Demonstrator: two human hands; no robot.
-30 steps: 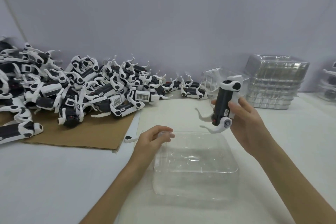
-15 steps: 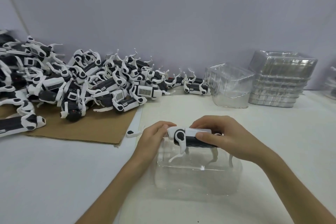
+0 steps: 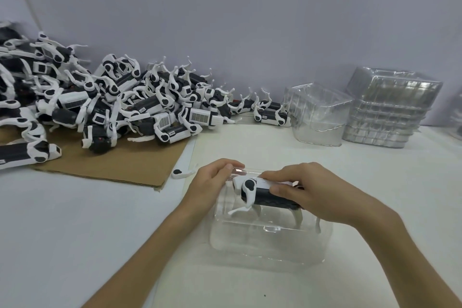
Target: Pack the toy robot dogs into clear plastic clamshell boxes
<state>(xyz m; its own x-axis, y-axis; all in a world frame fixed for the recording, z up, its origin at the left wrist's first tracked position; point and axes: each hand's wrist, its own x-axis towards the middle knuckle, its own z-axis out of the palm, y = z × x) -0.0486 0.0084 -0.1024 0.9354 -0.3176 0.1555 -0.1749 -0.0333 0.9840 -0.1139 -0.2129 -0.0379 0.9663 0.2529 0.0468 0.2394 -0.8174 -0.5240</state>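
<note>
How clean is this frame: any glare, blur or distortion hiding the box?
Head view: soft, even light, faint shadows; the clear box is low-contrast against the white table, with a glare streak on its rim by the left hand. Head view: the toy dog and right hand are sharp; the dog pile softens toward the left edge.

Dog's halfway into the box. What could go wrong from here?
1. The dog has thin legs hanging inside the box; one could snag on a wall and snap. A loose leg-like part lies on the table.
2. Only the left hand grips the box rim while the right hand holds the dog from above; pressing might tip or buckle the box.
</note>
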